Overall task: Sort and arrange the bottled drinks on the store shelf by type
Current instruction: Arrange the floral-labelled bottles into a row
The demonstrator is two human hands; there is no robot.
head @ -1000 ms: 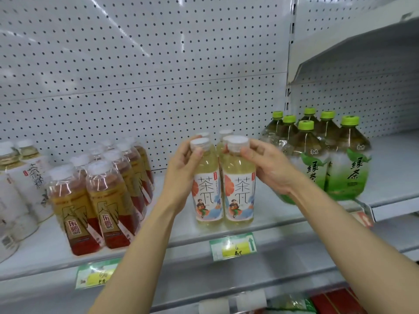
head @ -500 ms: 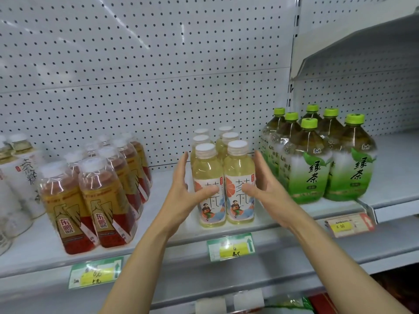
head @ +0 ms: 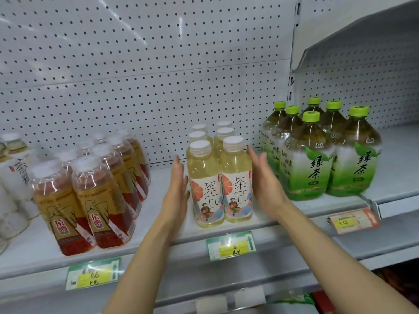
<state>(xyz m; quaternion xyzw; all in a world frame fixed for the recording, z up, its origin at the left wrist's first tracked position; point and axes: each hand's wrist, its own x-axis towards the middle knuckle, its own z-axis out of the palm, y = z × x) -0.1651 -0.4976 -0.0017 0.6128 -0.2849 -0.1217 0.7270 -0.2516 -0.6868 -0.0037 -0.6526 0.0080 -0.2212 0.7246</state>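
Note:
Several pale yellow tea bottles [head: 221,177] with white caps stand in two rows at the middle of the grey shelf [head: 158,236]. My left hand [head: 178,189] lies flat against the left side of the front bottle, fingers straight. On the other side, my right hand [head: 264,177] is held flat with straight fingers, at or just off the front right bottle. To the left stand several brown-and-gold drink bottles [head: 95,196]. Large green tea bottles [head: 317,155] with green caps stand to the right.
White-labelled bottles [head: 15,177] crowd the far left edge. A perforated back panel [head: 145,71] rises behind the shelf. Price tags [head: 231,245] hang on the shelf's front lip. A higher shelf [head: 362,37] juts out at the upper right. Bare shelf lies between the bottle groups.
Both hands let go of the front bottles' caps, dropped down and opened flat along the sides of the yellow tea group. The view has shifted slightly closer.

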